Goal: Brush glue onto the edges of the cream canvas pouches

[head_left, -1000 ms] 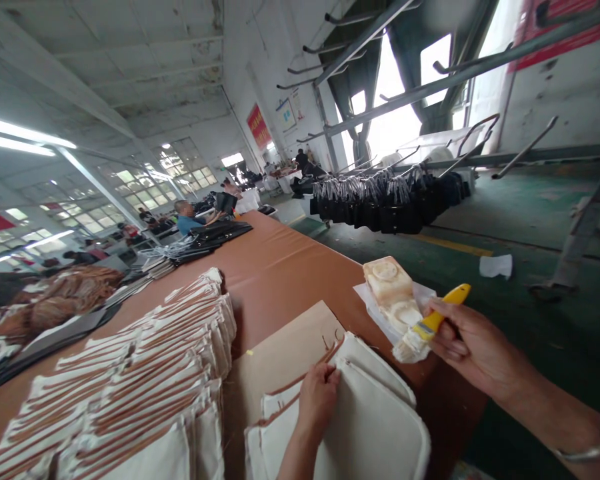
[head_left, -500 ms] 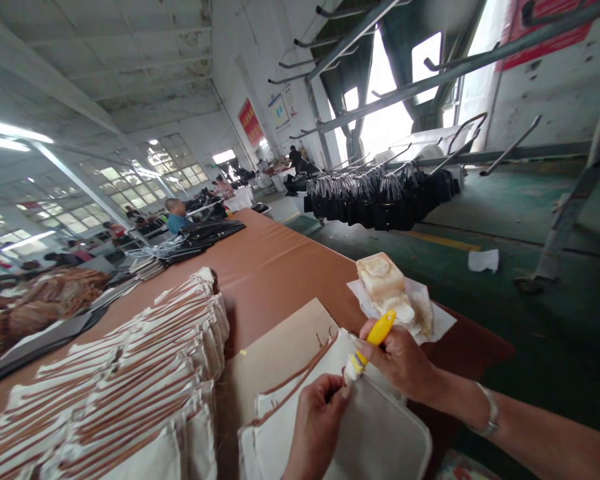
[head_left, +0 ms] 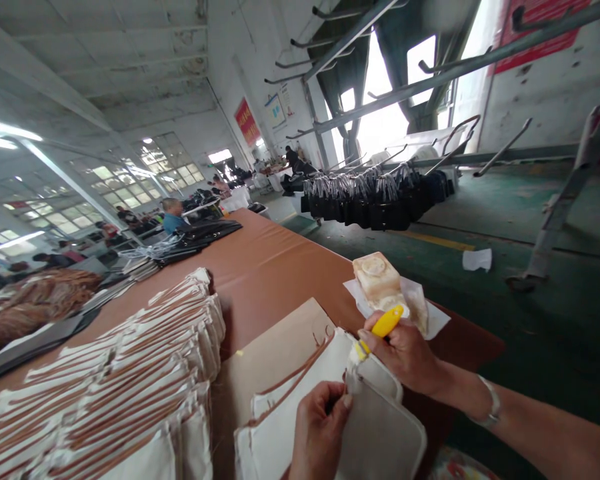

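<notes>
My right hand [head_left: 407, 353] grips a yellow-handled brush [head_left: 386, 323] whose bristles carry a whitish paste. The bristle end touches the upper edge of a white bag piece [head_left: 380, 427] with a rounded corner. Thumb and fingers of my left hand [head_left: 323, 423] pinch the edge of that piece just below the brush. Under it lie more white pieces [head_left: 265, 403] with brown edging, resting on a tan board [head_left: 280, 340]. Behind my right hand, a glue-crusted plastic container [head_left: 377, 277] lies on white paper [head_left: 437, 323].
Rows of stacked white pieces with brown edges [head_left: 115, 380] cover the left of the brown table [head_left: 265, 260]. Brown bundles [head_left: 45, 300] and black pieces [head_left: 205, 232] lie farther left. A metal rack [head_left: 510, 150] with hanging black bags [head_left: 375, 203] stands right. Other people [head_left: 173, 215] sit farther back.
The brush has moved slightly up and away from my left fingertips along the edge. My left hand keeps its pinch, a little lower. The view has shifted slightly.
</notes>
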